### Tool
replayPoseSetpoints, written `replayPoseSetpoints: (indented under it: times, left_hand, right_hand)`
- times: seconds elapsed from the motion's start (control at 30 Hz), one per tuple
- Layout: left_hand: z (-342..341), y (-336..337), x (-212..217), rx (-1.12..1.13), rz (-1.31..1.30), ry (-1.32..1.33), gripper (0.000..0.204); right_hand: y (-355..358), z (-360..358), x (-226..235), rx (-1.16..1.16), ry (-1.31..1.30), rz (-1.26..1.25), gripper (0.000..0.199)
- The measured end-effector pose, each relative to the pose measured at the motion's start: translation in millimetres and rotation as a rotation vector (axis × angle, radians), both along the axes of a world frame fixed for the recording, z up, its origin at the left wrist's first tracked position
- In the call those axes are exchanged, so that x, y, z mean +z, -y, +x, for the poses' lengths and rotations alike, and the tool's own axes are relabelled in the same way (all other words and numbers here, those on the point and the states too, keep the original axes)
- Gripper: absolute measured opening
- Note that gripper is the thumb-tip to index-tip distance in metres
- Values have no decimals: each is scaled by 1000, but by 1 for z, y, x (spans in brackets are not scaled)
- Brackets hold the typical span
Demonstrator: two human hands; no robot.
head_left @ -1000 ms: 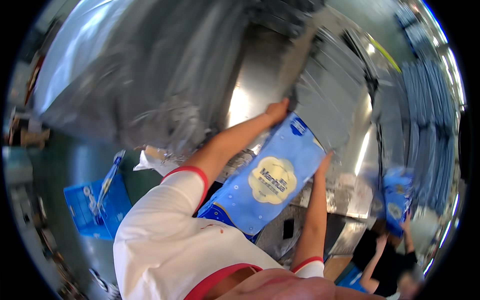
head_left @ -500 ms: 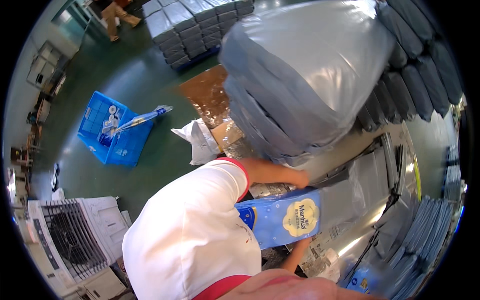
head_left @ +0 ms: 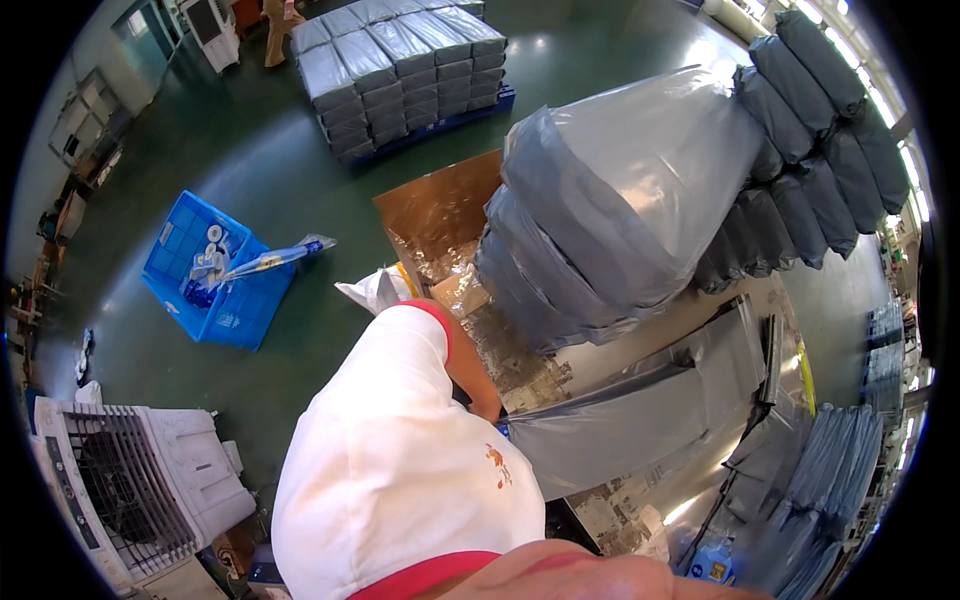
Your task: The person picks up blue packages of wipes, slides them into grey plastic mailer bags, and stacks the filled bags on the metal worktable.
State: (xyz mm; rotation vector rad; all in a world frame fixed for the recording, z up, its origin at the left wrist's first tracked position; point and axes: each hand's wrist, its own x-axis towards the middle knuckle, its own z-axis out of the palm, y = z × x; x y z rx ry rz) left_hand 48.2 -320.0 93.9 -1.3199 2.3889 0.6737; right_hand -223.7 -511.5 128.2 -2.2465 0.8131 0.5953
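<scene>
My left hand (head_left: 486, 407) is at the near end of a long grey plastic bag (head_left: 620, 420), fingers closed on the edge of its mouth. The bag lies stretched out on the worktable (head_left: 610, 505), filled out and smooth on top. A sliver of a blue printed pack (head_left: 503, 430) shows at the bag's mouth beside my hand; the rest of it is hidden by the bag and my white shirt. My right hand is out of sight behind my body.
Large filled grey bags (head_left: 640, 190) stand beyond the table, with a cardboard box (head_left: 440, 200) beside them. A blue crate (head_left: 225, 315) sits on the floor at left, above an air cooler (head_left: 150, 490). Flat grey bags (head_left: 825, 480) are piled at right. Wrapped bundles fill a pallet (head_left: 430, 130).
The grey bag now covers the blue printed pack that lay exposed between my hands. My left hand has come back toward my body; my right hand has gone from view.
</scene>
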Motion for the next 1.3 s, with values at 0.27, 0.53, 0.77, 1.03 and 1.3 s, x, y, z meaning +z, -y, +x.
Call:
replayPoseSetpoints:
  times: [0.27,0.53,0.77,1.03,1.3]
  left_hand:
    - [25,101,21,-351,-402,-193,18]
    - [23,252,61,615,-653,-530,13]
    - [68,191,14,787,-216,-578,13]
    - [57,70,-134,1572,474,-1346,18]
    - [113,-135,-23,1711,110,-1425,19]
  right_hand:
    - [8,20,14,-118,228,264,35]
    - [70,153,93,-157,652,63,40]
    - [122,52,-56,-850,567,527,26]
    - [75,52,-68,-1264,622,833,23]
    - [76,45,-45,-1470,505,833,31]
